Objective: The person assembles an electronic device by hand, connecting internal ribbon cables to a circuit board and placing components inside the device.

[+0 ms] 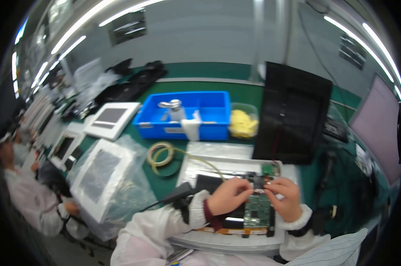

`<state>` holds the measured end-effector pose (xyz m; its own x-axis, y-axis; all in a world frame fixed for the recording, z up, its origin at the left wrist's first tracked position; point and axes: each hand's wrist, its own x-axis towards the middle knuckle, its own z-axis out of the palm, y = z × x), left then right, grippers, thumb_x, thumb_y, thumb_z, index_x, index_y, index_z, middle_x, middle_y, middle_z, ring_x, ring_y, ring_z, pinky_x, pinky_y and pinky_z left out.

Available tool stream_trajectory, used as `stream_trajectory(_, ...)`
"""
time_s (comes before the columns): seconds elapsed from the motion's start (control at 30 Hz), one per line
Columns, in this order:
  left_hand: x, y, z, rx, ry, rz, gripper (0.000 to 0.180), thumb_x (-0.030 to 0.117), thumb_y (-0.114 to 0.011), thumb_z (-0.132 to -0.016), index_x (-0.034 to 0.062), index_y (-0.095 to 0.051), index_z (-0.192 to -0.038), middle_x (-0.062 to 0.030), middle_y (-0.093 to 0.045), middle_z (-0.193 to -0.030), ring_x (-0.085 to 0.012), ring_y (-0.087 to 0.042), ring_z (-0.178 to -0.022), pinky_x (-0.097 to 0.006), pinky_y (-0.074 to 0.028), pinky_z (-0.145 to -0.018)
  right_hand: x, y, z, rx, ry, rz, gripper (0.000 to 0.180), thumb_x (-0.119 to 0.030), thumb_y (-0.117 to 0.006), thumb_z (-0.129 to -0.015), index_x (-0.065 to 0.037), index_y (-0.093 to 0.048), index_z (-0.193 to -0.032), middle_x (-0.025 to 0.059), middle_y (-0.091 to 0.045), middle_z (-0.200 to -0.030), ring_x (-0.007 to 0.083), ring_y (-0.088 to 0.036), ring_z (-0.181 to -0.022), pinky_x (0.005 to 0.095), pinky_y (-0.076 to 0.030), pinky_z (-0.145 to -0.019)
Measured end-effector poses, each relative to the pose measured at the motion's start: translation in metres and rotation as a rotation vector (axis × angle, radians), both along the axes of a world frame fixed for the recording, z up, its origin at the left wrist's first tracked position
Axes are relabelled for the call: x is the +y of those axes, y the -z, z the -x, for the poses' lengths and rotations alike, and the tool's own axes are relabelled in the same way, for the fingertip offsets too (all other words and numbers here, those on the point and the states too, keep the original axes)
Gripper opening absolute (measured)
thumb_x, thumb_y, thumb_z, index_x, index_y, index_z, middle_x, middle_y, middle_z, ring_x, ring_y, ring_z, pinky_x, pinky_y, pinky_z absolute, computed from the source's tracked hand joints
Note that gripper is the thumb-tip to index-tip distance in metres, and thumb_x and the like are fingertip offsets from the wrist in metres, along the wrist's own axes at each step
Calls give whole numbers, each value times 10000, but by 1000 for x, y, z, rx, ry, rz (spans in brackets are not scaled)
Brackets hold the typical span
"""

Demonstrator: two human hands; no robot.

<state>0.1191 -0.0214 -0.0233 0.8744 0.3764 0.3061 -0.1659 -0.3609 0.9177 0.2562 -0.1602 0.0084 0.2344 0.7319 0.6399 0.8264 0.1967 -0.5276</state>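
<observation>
Over a green circuit board (258, 208) in an opened white panel housing (196, 166), both my hands work close together. My left hand (229, 196) has its thumb and fingers pinched at the board's upper left edge; what it grips is too small to name. My right hand (286, 198) pinches beside it, near a small pale connector piece and thin wires, also too blurred to make out. A smaller green board (268, 169) shows just above the fingers. Along the housing's lower edge runs an orange strip (229, 230).
A blue divided bin (213, 131) holds a metal-topped bottle. Yellow pieces (243, 124) fill a clear tub beside it. A dark panel (293, 115) stands upright at right. Tape rolls (161, 158) and a bagged white frame (100, 181) lie left. A co-worker (36, 199) sits far left.
</observation>
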Motion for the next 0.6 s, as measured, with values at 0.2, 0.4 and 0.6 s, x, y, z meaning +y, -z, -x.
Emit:
stream_trajectory(0.2, -7, -20, -2, 81, -6, -190, 89, 100, -608, -770, 16, -586, -790, -104, -557, -761, -253, -528, -768, -333, -419, -697, -7, -1, -15, 389, -149, 206, 98, -41, -637, -763, 3, -628, -850, 65, -578, -808, 134, -548, -651, 230, -434, -567)
stream_trajectory(0.4, -9, -23, 0, 34, 31, -286, 59, 73, -624, -748, 35, -586, -772, -78, -565, -756, -241, -521, -757, -319, -413, -676, -8, 3, -11, 534, -238, 338, 95, -57, -648, -763, -9, -628, -842, 53, -545, -882, 149, -514, -835, 259, -416, -698)
stream_trajectory(0.6, -11, -21, -7, 12, 59, -320, 73, 43, -631, -719, 39, -576, -766, -76, -575, -750, -238, -523, -752, -317, -411, -695, -11, 15, -18, 633, -355, 308, 87, -47, -651, -757, -5, -597, -812, 46, -501, -942, 130, -500, -870, 234, -425, -732)
